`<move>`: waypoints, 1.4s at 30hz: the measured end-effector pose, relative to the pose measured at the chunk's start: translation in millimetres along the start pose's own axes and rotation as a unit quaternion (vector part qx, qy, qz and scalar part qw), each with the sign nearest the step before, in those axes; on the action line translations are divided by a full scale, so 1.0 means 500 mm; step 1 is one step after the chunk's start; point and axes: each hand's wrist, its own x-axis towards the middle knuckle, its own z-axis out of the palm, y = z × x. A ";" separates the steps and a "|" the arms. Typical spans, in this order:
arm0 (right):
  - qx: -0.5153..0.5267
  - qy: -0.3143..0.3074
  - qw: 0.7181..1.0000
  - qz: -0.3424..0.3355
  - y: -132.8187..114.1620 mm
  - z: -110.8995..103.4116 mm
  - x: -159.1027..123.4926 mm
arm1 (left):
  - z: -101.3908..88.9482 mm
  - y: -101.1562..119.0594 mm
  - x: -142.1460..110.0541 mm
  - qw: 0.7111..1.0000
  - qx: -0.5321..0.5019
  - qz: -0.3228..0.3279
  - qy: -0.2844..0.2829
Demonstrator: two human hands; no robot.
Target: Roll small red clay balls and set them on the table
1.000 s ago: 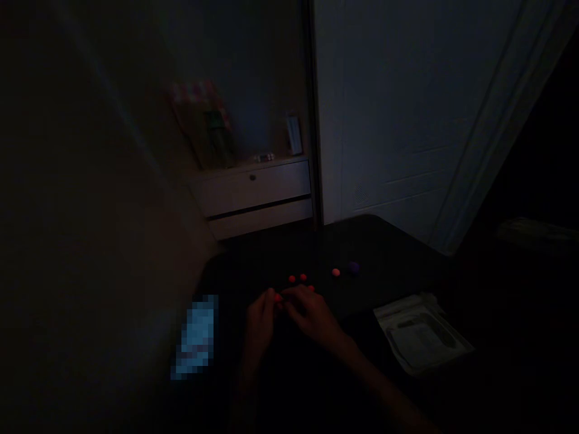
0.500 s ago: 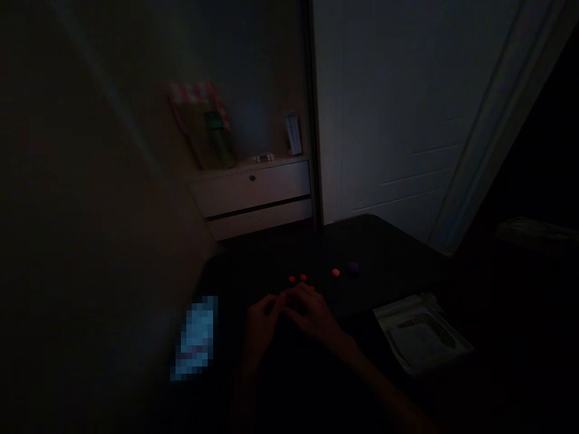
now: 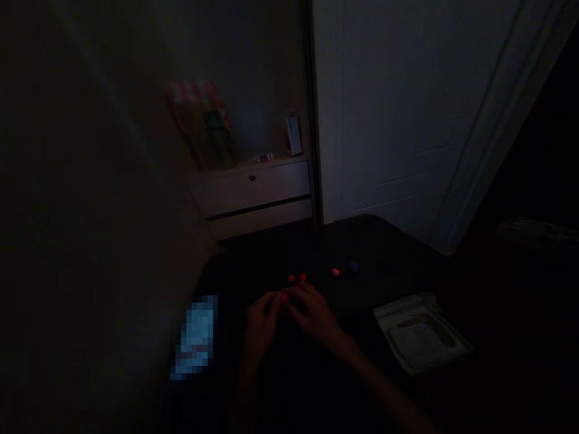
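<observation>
In the dark head view, a small red ball [image 3: 284, 297], perhaps of clay, is pinched between the fingertips of both hands. My left hand [image 3: 261, 318] comes from below, thumb and forefinger closed at its left side. My right hand [image 3: 314, 312] meets it from the right, fingers curled around it. Just beyond the fingers, two small red balls [image 3: 297, 278] lie side by side on the black table [image 3: 380, 241]. Another red ball [image 3: 312, 288] is mostly covered by my right hand. Farther right are a pink ball [image 3: 335, 272] and a larger purple lump [image 3: 353, 267].
A clear plastic pouch [image 3: 420, 334] lies right of my right forearm. At the left is a bright, pixelated patch [image 3: 195, 337]. Behind the table stand a drawer unit [image 3: 257, 190], carrying a green-capped bottle [image 3: 217, 135], and a pale door [image 3: 384, 120].
The fingertips have turned the red ball and shifted it slightly right; half a second ago it was nearly hidden between them. The balls on the table have stayed put.
</observation>
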 end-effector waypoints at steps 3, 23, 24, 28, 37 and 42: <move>0.002 0.001 1.000 -0.001 0.003 0.001 0.000 | 0.001 -0.003 0.001 1.000 0.003 -0.006 0.004; 0.019 0.016 1.000 0.008 -0.006 -0.006 0.005 | 0.001 -0.007 0.003 1.000 -0.006 -0.009 0.006; 0.020 0.019 1.000 0.009 -0.007 -0.006 0.005 | 0.001 -0.007 0.003 1.000 -0.003 -0.010 0.003; 0.017 0.024 0.999 0.016 -0.007 -0.005 0.005 | 0.000 -0.008 0.002 1.000 0.009 -0.009 0.001; 0.016 0.032 0.999 0.013 -0.003 -0.004 0.006 | 0.003 -0.005 0.000 0.999 -0.016 -0.005 -0.029; 0.015 0.024 1.000 0.008 0.002 -0.001 0.004 | 0.008 -0.012 0.002 0.998 -0.054 -0.011 -0.014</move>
